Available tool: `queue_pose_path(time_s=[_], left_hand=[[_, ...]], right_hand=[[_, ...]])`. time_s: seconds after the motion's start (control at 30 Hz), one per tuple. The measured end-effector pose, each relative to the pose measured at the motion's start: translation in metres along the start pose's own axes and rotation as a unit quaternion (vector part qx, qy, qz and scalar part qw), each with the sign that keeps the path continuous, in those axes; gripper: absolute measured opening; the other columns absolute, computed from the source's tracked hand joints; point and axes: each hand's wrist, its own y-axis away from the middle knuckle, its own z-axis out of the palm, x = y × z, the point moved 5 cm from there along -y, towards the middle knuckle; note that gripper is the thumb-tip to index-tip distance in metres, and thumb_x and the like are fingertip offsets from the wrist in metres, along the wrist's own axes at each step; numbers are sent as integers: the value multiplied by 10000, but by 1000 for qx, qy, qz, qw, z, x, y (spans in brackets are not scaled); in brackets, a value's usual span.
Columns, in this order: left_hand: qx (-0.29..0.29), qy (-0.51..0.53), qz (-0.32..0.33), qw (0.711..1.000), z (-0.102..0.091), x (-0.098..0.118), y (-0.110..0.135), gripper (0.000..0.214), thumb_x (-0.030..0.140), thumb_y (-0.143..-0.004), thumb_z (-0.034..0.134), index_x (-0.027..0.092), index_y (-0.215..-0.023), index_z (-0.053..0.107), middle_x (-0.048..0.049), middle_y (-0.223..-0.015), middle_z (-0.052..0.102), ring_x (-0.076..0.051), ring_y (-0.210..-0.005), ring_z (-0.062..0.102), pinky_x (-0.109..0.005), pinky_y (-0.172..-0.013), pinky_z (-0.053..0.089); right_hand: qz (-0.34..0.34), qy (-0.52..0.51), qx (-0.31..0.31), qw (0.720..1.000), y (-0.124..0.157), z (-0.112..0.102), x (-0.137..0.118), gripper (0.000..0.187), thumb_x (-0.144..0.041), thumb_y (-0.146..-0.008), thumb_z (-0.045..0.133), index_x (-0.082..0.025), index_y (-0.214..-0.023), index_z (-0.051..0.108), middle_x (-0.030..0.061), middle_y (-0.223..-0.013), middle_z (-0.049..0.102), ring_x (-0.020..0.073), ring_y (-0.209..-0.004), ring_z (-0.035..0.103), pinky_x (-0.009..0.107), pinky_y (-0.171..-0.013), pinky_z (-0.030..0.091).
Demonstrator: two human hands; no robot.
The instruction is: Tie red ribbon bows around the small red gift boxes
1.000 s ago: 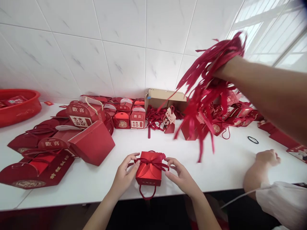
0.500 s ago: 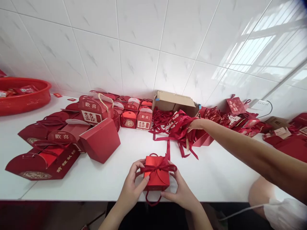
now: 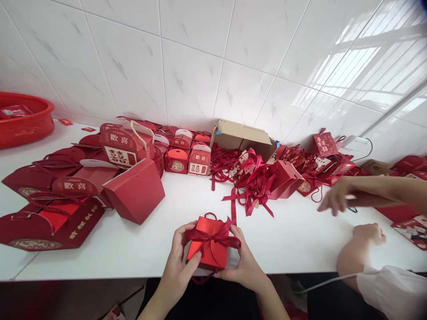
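A small bright red gift box (image 3: pixel 204 254) with a dark red ribbon bow (image 3: pixel 213 238) across its top is between my hands, near the table's front edge. My left hand (image 3: pixel 183 249) grips its left side, the thumb lying on the front face. Around the right side wraps my right hand (image 3: pixel 242 258), its thumb low near the bottom edge. A cord handle (image 3: pixel 210 216) shows behind the box. Just beyond it lies a tangled heap of red ribbons (image 3: pixel 258 182), one strand trailing toward the box.
Red gift boxes (image 3: pixel 133 191) are grouped at left, beside a red plastic basin (image 3: pixel 26 122). An open cardboard carton (image 3: pixel 243 133) stands against the tiled wall. At right, a co-worker's hands (image 3: pixel 336 195) are over the table near more red boxes and a white power strip (image 3: pixel 358 144).
The box has tilted slightly in my hands and shifted a little left in view. A co-worker's arm has drawn back from the ribbon heap to the right, leaving the ribbons rearranged.
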Motion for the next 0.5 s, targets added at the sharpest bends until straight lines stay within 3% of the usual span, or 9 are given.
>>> queue_pose_path(time_s=[0.1,0.3,0.4,0.5], left_hand=[[8,-9,7,1000,5,-1,5,515,313,-874,532,258,-1334,307,-128,-1444,385,-278,-1326,421,-457,-1088,379],[-101,-41,3,994,10,-19,8,659,326,-875,581,321,-1412,199,-136,-1479,336,-295,-1371,358,-508,-1107,345],[-74,-43,-25,996,5,-33,5,594,393,-879,569,314,-1380,258,-135,-1429,396,-302,-1343,389,-498,-1062,380],[-16,-35,-50,998,0,-42,2,543,472,-878,544,311,-1335,300,-122,-1357,458,-285,-1247,481,-451,-984,430]], right_hand=[[-1,-16,-5,1000,3,-1,-1,999,-225,-586,854,-295,-1420,307,97,-1432,398,286,-1341,397,446,-1116,330],[43,-10,37,998,35,-32,25,1047,-290,-575,862,-303,-1452,289,117,-1470,392,322,-1348,402,490,-1105,339],[66,16,105,992,61,-66,47,1048,-312,-582,848,-291,-1460,276,130,-1457,413,330,-1352,396,505,-1104,333],[91,57,238,965,85,-110,69,929,-371,-592,820,-242,-1400,380,135,-1300,547,348,-1283,471,510,-1036,416]])
